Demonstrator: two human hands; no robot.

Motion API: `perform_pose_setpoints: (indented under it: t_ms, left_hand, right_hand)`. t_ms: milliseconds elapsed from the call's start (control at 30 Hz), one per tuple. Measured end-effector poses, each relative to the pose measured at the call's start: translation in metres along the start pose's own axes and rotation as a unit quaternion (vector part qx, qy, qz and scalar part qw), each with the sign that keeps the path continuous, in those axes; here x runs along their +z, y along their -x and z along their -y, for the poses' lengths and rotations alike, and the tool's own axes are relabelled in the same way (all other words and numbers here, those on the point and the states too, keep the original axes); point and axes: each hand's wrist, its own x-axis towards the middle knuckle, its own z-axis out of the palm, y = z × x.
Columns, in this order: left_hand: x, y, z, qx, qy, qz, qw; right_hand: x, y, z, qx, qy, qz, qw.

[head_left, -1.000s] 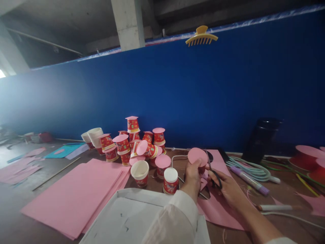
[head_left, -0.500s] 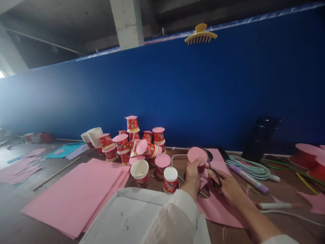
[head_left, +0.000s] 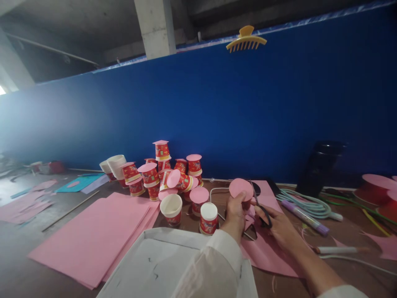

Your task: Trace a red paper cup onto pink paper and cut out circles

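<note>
My left hand (head_left: 236, 213) is closed around a red paper cup (head_left: 247, 204) turned upside down, with a round pink paper (head_left: 240, 188) on its base and the thumb pressing on the paper. Most of that cup is hidden by the hand. In my right hand (head_left: 279, 225) is a pair of scissors (head_left: 264, 215) with black handles; the blades point up along the paper's right edge. Beneath both hands lies a pink sheet (head_left: 269, 256) with cut shapes in it. Left of them stand an upside-down red cup (head_left: 209, 219) with a bare white base and an upright open cup (head_left: 171, 207).
Several red cups with pink discs (head_left: 150, 176) are stacked near the blue partition (head_left: 186, 107). Pink sheets (head_left: 89, 236) lie left, a white box lid (head_left: 149, 265) in front. To the right are a coiled cable (head_left: 307, 203), a purple-ended tube (head_left: 305, 218) and a dark bottle (head_left: 322, 169).
Almost nothing differs. The view has shifted slightly, and both hands keep the cup and the scissors in nearly the same place.
</note>
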Motion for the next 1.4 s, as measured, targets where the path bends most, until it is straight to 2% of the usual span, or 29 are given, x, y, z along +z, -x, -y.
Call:
perform_pose_setpoints:
  t_ms: [200, 500, 700, 967, 1167, 1400]
  left_hand:
    - [0.004, 0.004, -0.004, -0.011, 0.001, -0.019, 1.000]
    - [0.006, 0.005, -0.006, -0.013, -0.007, -0.031, 0.999]
    - [0.007, 0.005, -0.007, -0.012, -0.001, -0.032, 0.999]
    - [0.007, 0.002, -0.006, -0.008, 0.009, -0.022, 1.000]
    - [0.010, 0.006, -0.009, -0.017, 0.014, -0.040, 0.999]
    - [0.007, 0.005, -0.008, -0.013, 0.016, -0.041, 0.999]
  right_hand:
    - [-0.001, -0.002, -0.009, 0.008, 0.001, 0.018, 1.000]
    - [-0.006, -0.003, -0.003, -0.034, 0.023, 0.026, 0.999]
    - [-0.004, 0.000, -0.002, -0.016, 0.012, 0.036, 0.999]
    - [-0.003, 0.001, 0.000, -0.069, 0.080, -0.008, 0.994]
    - [-0.009, -0.002, 0.003, -0.058, 0.069, 0.029, 0.996]
    - [-0.008, 0.000, 0.005, 0.000, 0.049, 0.018, 0.999]
